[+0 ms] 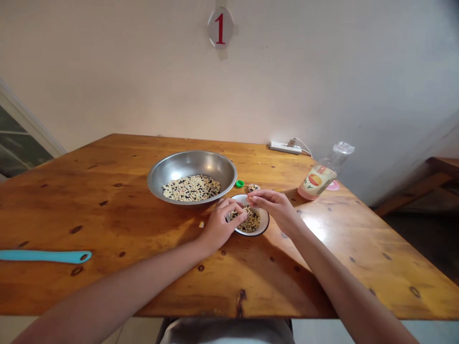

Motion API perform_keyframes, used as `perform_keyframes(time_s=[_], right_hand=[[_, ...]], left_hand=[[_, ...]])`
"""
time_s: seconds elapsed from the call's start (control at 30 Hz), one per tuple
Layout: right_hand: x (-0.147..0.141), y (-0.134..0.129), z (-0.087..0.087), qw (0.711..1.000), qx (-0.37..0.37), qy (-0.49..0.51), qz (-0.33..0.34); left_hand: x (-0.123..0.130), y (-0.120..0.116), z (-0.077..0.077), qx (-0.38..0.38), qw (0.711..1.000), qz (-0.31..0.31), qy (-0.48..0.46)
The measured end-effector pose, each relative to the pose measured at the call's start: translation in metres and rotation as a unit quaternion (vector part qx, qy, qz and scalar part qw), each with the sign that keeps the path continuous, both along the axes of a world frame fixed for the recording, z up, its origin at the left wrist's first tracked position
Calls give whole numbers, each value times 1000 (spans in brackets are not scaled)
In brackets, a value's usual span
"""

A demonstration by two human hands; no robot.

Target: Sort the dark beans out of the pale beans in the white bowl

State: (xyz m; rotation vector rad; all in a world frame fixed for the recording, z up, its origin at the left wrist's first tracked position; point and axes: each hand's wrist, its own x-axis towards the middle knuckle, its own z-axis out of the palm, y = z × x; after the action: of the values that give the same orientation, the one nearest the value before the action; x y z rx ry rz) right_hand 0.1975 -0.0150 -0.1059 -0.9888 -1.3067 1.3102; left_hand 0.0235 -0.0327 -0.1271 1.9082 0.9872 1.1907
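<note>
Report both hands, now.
Left hand: closed, fingers curled over the small white bowl; holding anything cannot be told.
Right hand: closed, fingertips pinched above the bowl; holding anything cannot be told.

The 1 head-worn camera sits just behind the near edge of the wooden table (89, 215), facing forward and down. The left hand (218, 227) and right hand (276, 210) lie close below, mid-frame, with the wall (143, 71) well beyond at 12 o'clock.

A round "1" plaque (220, 27) hangs on the pale wall (107, 71) above the wooden table (143, 286).
</note>
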Motion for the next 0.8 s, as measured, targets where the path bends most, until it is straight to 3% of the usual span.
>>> perform_keyframes(time_s=[0.8], right_hand=[[1,-7,1,998,12,-14,59]], left_hand=[[0,-1,2,-1,1000,2,5]])
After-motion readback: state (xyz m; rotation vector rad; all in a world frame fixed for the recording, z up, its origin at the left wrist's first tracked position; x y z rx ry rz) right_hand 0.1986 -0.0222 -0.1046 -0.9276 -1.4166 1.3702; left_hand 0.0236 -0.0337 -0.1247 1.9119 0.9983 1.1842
